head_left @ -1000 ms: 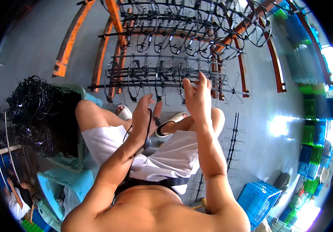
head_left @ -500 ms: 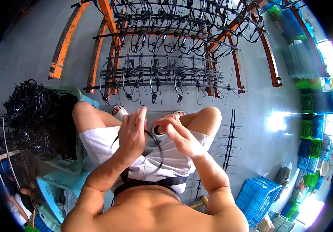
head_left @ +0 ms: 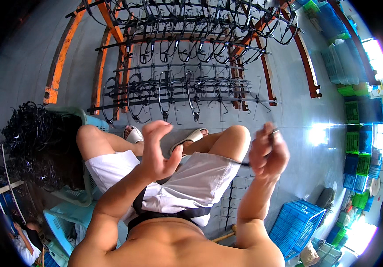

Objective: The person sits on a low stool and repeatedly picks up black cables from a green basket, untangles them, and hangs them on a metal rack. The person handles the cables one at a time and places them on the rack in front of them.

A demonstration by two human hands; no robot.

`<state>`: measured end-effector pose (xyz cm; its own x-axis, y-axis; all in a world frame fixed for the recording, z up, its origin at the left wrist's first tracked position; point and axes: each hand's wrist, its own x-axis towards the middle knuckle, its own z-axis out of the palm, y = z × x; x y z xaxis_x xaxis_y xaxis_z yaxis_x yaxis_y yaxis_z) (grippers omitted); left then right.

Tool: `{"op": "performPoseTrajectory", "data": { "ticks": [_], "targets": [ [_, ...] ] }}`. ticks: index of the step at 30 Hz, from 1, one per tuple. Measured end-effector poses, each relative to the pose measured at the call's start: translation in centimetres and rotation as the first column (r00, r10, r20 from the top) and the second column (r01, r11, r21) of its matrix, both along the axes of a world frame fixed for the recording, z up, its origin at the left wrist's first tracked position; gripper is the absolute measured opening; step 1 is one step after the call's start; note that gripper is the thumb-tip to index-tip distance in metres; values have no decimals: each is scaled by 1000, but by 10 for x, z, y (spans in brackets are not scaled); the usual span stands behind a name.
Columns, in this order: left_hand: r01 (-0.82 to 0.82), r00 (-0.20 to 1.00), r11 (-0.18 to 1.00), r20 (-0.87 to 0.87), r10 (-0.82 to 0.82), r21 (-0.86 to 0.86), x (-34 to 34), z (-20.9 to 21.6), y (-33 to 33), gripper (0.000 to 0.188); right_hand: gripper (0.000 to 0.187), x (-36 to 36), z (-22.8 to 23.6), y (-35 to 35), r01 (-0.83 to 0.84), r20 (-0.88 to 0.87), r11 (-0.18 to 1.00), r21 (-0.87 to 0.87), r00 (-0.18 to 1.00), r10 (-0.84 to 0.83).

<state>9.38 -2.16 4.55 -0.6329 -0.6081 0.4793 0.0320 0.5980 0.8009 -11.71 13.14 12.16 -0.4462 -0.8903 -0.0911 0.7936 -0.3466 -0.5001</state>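
My left hand [head_left: 158, 149] is raised over my lap, with thumb and fingers apart and nothing between them. Off to the right, beyond my knee, my right hand [head_left: 269, 151] has its fingers closed around a thin black loop-shaped piece. Motion blurs it; only a dark curved bit of the piece shows at the fingers. Ahead, similar glossy black loops [head_left: 164, 91] hang from hooks on dark bars. The lowest bar [head_left: 218, 99] carries a few loops at its left, with bare wire hooks toward its right end.
An orange metal rack [head_left: 61, 62] supports the bars. At my left, a pale green crate [head_left: 89, 120] is heaped with black loops [head_left: 36, 129]. A hooked bar [head_left: 230, 196] lies on the floor by my right forearm, near a blue crate [head_left: 294, 227]. Another person [head_left: 28, 242] is at lower left.
My hands were close together at a black loop over my lap. The right hand has swung outward to the right with it; the left hand has let go and opened.
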Motion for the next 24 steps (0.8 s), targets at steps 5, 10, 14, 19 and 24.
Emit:
{"op": "performPoseTrajectory", "data": {
  "ticks": [5,10,14,19,24],
  "targets": [
    [-107,983,945,177,53,310,-60,-43,8,48,15,-48,-26,-70,12,-138,945,326,990,35],
    [-229,950,923,278,142,310,-83,-53,1,24,15,-52,-92,-119,-29,-233,817,575,952,197],
    [-257,933,931,319,169,258,-83,-56,5,21,14,-52,-107,-111,25,-224,807,591,965,134],
    [-277,927,948,305,219,159,-83,-62,8,19,12,-48,-111,-105,58,-253,862,504,964,84],
    [-244,910,958,376,174,148,-82,-53,7,19,12,-46,-111,-105,84,-281,872,482,958,63]
  ]
}}
